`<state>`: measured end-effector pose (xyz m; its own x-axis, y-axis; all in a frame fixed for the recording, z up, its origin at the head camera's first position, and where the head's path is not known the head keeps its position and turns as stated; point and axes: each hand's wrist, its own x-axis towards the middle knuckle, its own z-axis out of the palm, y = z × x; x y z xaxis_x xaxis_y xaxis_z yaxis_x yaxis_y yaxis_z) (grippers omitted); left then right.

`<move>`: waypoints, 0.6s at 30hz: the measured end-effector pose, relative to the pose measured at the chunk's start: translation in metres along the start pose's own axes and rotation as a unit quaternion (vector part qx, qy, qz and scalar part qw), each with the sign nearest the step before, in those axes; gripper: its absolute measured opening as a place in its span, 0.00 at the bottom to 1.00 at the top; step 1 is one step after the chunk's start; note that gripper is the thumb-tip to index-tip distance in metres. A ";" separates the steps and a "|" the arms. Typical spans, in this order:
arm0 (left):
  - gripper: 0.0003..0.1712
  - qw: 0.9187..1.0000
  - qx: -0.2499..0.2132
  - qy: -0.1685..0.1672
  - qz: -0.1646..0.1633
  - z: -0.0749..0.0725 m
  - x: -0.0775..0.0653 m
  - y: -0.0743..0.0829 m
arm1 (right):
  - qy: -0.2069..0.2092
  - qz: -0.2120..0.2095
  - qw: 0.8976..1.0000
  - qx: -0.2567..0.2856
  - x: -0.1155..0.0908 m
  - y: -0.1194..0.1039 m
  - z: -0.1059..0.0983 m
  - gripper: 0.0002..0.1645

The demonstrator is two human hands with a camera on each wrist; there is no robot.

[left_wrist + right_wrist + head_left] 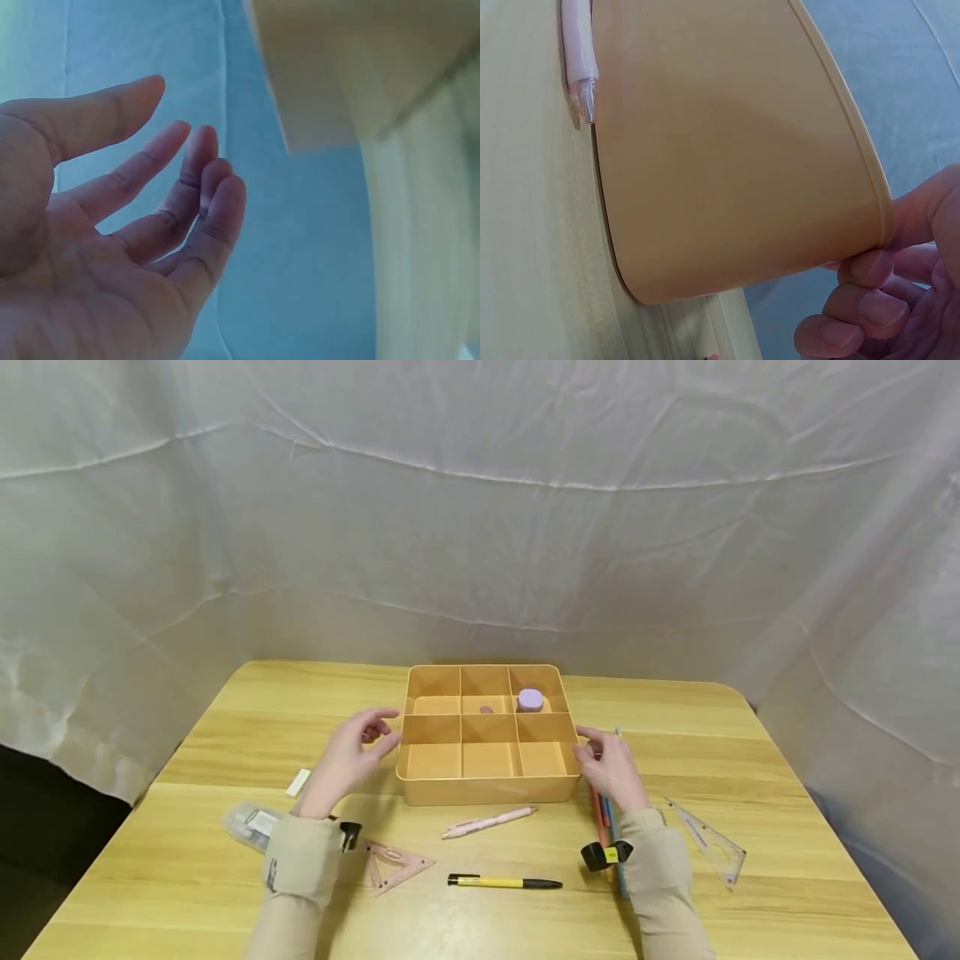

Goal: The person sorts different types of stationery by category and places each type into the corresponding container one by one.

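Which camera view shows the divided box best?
The head view, because all six compartments of the box show there. The left wrist view has just a blurred corner; the right wrist view shows its outside wall and rim, no compartments.

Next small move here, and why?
Probably bring the left hand in to touch the left wall of the orange, rectangular plastic six-compartment box. The right hand holds the rim on the opposite side, while the left wrist view shows a gap between the left hand and the box. Contact on both sides would likely steady it better.
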<state>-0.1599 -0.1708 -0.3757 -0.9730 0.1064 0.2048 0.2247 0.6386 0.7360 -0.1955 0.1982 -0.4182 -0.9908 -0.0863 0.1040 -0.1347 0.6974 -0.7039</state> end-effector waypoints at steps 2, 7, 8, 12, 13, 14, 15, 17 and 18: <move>0.21 0.999 0.023 0.004 -0.024 -0.005 -0.004 -0.007 | 0.001 0.000 1.000 0.000 0.001 0.001 0.001 0.25; 0.23 0.994 0.069 0.000 -0.085 -0.013 -0.011 -0.017 | 0.008 0.001 1.000 -0.002 0.002 0.001 0.001 0.25; 0.24 0.993 0.074 -0.006 -0.094 -0.014 -0.012 -0.019 | 0.007 0.001 1.000 -0.002 0.002 0.001 0.002 0.25; 0.27 0.987 0.098 -0.045 -0.122 -0.017 -0.015 -0.026 | -0.001 0.001 1.000 -0.002 0.003 0.001 0.002 0.26; 0.28 0.985 0.105 -0.055 -0.128 -0.017 -0.015 -0.028 | -0.004 0.001 1.000 0.000 0.003 0.001 0.002 0.26; 0.28 0.983 0.110 -0.064 -0.136 -0.017 -0.016 -0.030 | -0.004 0.002 1.000 0.002 0.003 0.001 0.003 0.26; 0.29 0.980 0.114 -0.072 -0.145 -0.017 -0.016 -0.032 | -0.004 0.003 1.000 0.002 0.003 0.001 0.002 0.26; 0.30 0.976 0.119 -0.085 -0.160 -0.017 -0.017 -0.035 | -0.003 0.002 1.000 0.002 0.003 0.001 0.002 0.26; 0.30 0.974 0.121 -0.090 -0.167 -0.017 -0.016 -0.037 | -0.002 0.002 1.000 0.002 0.004 0.002 0.002 0.26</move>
<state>-0.1514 -0.2087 -0.3954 -0.9882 -0.0203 -0.1516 -0.1033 0.8196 0.5636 -0.1995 0.1978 -0.4203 -0.9913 -0.0867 0.0985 -0.1311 0.6953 -0.7067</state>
